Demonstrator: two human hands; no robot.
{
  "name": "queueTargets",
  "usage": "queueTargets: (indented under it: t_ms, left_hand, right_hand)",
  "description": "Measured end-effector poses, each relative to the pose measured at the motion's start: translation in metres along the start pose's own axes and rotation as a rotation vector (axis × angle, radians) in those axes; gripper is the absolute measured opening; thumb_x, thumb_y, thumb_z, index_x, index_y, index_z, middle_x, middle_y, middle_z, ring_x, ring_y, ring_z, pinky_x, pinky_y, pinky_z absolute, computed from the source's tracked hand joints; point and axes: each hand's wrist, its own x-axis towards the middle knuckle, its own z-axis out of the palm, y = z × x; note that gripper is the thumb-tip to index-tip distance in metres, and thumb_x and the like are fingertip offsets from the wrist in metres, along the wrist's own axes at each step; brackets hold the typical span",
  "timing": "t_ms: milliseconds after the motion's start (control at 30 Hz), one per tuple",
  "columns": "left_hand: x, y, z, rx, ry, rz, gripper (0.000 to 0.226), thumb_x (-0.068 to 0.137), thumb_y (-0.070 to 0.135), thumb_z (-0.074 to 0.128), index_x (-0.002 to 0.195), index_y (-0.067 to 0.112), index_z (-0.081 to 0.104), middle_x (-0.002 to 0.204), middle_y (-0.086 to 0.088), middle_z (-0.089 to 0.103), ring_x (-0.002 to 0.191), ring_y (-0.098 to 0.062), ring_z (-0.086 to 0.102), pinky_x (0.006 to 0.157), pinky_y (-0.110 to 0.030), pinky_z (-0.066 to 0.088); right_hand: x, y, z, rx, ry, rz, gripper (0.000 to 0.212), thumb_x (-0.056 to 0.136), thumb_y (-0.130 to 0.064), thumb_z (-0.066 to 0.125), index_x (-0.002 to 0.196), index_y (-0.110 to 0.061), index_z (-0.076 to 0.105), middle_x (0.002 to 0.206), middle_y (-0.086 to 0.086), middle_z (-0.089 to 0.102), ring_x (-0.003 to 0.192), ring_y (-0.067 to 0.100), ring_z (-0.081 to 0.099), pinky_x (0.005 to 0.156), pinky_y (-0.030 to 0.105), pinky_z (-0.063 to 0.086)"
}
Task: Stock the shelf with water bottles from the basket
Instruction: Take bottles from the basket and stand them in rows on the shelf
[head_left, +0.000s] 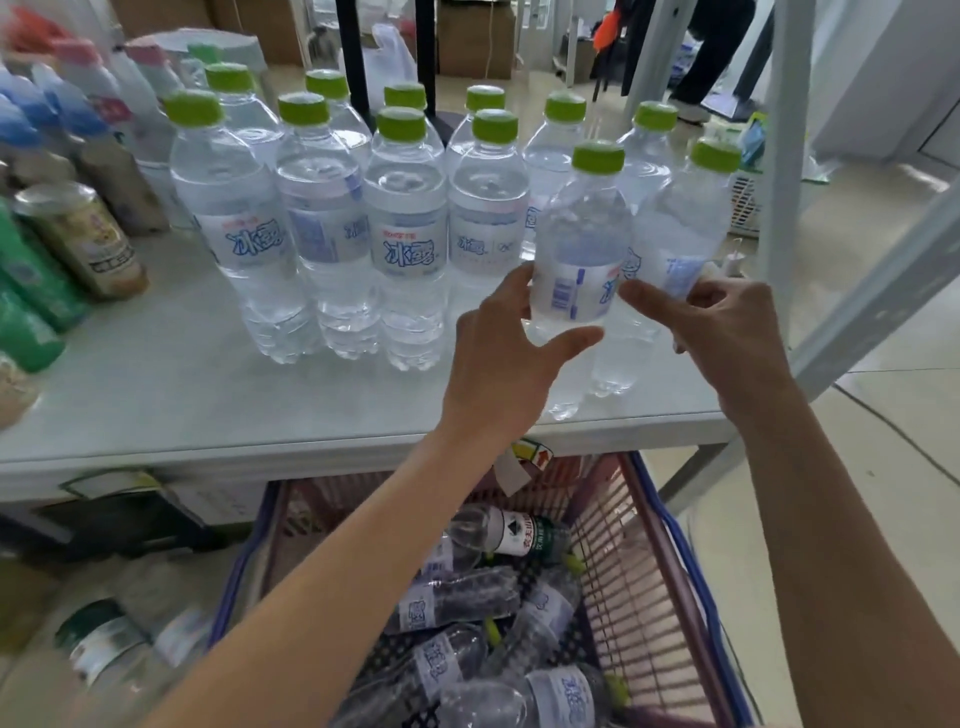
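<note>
Several clear water bottles (405, 234) with green caps stand in rows on the white shelf (156, 395). My left hand (498, 364) is closed around the lower half of an upright water bottle (584, 234) at the right end of the front row. My right hand (732, 338) grips a second bottle (685, 223) just to its right, with the index finger stretched toward the first bottle. Both bottles' bases rest on the shelf near its front edge. Below, the red basket (670, 545) with a blue rim holds several more bottles (457, 597) lying on their sides.
Green bottles (31, 291), a can (78, 234) and blue-capped bottles (31, 119) crowd the shelf's left side. A white shelf post (784, 156) and a slanted brace (883, 291) rise at the right. More goods sit under the shelf at lower left (104, 639). A person's legs (711, 62) are far behind.
</note>
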Motion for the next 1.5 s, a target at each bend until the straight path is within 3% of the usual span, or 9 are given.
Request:
queueTargets:
  t_ms: [267,400,533,667,767,933,1133,1267,1500]
  left_hand:
    - [-0.005,-0.021,0.007,0.098,0.030,0.064,0.077,0.076,0.046,0.083,0.139,0.024,0.043,0.124,0.008,0.061,0.104,-0.007,0.060,0.086,-0.034,0.056]
    - [-0.012,-0.030,0.016,0.301,-0.007,0.123,0.059,0.077,0.057,0.077,0.108,0.017,0.047,0.101,0.003,0.049,0.079,-0.012,0.053,0.068,-0.026,0.050]
    - [-0.010,-0.042,0.027,0.331,-0.022,0.121,0.046,0.086,0.055,0.069,0.082,0.019,0.040,0.076,0.005,0.045,0.060,-0.011,0.041,0.056,-0.018,0.033]
    - [-0.007,-0.049,0.034,0.323,0.018,0.135,0.040,0.090,0.047,0.069,0.079,0.019,0.042,0.081,0.003,0.045,0.061,-0.010,0.041,0.057,-0.012,0.031]
    - [-0.005,-0.056,0.040,0.278,0.046,0.141,0.036,0.090,0.041,0.071,0.082,0.017,0.044,0.087,0.001,0.045,0.062,-0.010,0.042,0.058,-0.013,0.038]
    - [-0.008,-0.069,0.047,0.380,0.043,0.200,0.025,0.091,0.025,0.073,0.091,0.011,0.052,0.096,-0.001,0.041,0.069,-0.015,0.050,0.065,-0.028,0.058]
    - [-0.006,-0.072,0.047,0.376,0.006,0.189,0.020,0.092,0.020,0.072,0.093,0.011,0.053,0.100,0.002,0.040,0.074,-0.015,0.058,0.072,-0.025,0.058]
    - [-0.009,-0.069,0.042,0.323,-0.048,0.162,0.015,0.089,0.014,0.070,0.096,0.014,0.056,0.104,0.004,0.042,0.079,-0.010,0.054,0.074,-0.019,0.050]
    - [-0.031,-0.073,0.007,0.208,-0.102,0.274,0.014,0.085,0.001,0.063,0.094,0.011,0.061,0.096,0.000,0.055,0.080,-0.012,0.057,0.073,-0.022,0.051]
  right_hand:
    - [0.008,0.011,-0.004,-0.168,-0.012,-0.073,0.062,0.059,-0.066,0.088,0.095,-0.017,0.080,0.079,0.024,0.072,0.058,0.036,0.057,0.061,0.050,0.055]
    - [0.006,0.019,-0.003,-0.171,-0.163,0.028,0.071,0.054,-0.065,0.084,0.113,-0.028,0.073,0.054,-0.002,0.062,0.051,0.013,0.053,0.065,0.038,0.050]
    - [0.004,0.028,-0.003,-0.054,-0.247,0.086,0.066,0.062,-0.049,0.088,0.122,-0.033,0.067,0.072,0.000,0.074,0.060,0.015,0.056,0.067,0.034,0.055]
    - [0.002,0.040,0.000,0.074,-0.277,0.121,0.066,0.065,-0.033,0.095,0.121,-0.043,0.061,0.085,0.001,0.078,0.070,0.025,0.061,0.072,0.043,0.055]
    - [-0.001,0.054,0.006,0.002,-0.270,0.145,0.069,0.065,-0.024,0.095,0.123,-0.024,0.059,0.066,-0.006,0.070,0.059,0.005,0.062,0.058,0.016,0.049]
    - [0.000,0.064,0.010,-0.048,-0.234,0.114,0.074,0.058,-0.041,0.097,0.121,-0.027,0.061,0.068,0.016,0.052,0.061,0.019,0.050,0.060,0.041,0.046]
    - [-0.001,0.072,0.015,-0.230,-0.131,-0.024,0.073,0.057,-0.054,0.093,0.117,-0.027,0.062,0.062,-0.001,0.052,0.053,0.008,0.045,0.056,0.027,0.044]
    - [-0.006,0.068,0.016,-0.291,-0.094,-0.058,0.046,0.058,-0.058,0.089,0.085,-0.039,0.057,0.060,-0.004,0.051,0.052,0.008,0.043,0.056,0.024,0.042]
    - [-0.013,0.058,0.009,-0.475,-0.202,-0.027,0.046,0.072,-0.042,0.090,0.097,-0.012,0.063,0.071,-0.004,0.060,0.060,0.008,0.054,0.061,0.022,0.046]
